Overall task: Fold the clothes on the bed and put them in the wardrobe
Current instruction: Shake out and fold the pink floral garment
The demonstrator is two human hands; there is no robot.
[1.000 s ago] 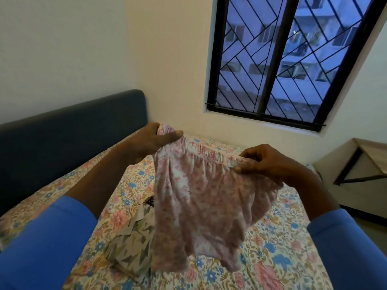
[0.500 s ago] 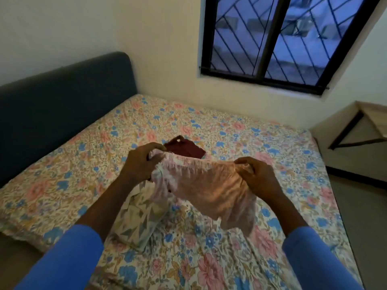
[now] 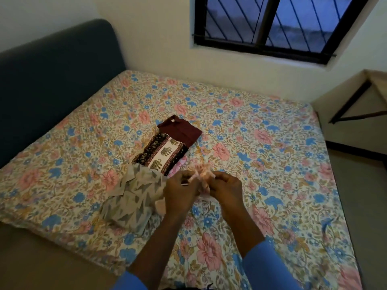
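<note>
The left hand (image 3: 180,194) and right hand (image 3: 227,190) pinch the bunched pale pink floral cloth garment (image 3: 202,174) in a tight grip over the floral-sheeted bed (image 3: 272,126), near its front edge; slack cloth could slip and unfold.

Bedsheet (image 3: 261,143): floral printed cloth, matt, lightly creased.
Headboard (image 3: 52,84), at the bedsheet's left edge: dark blue upholstery, matt, smooth.
On the bedsheet:
- maroon shirt (image 3: 182,132), plain matt cloth
- elephant-print cloth (image 3: 163,152), matt
- leaf-print garment (image 3: 134,197), thin, crumpled
- pink floral garment (image 3: 202,174), thin, bunched

Window grille (image 3: 219,21), beyond the bedsheet: dark metal, dull.
Wall (image 3: 146,38): matt paint.
</note>
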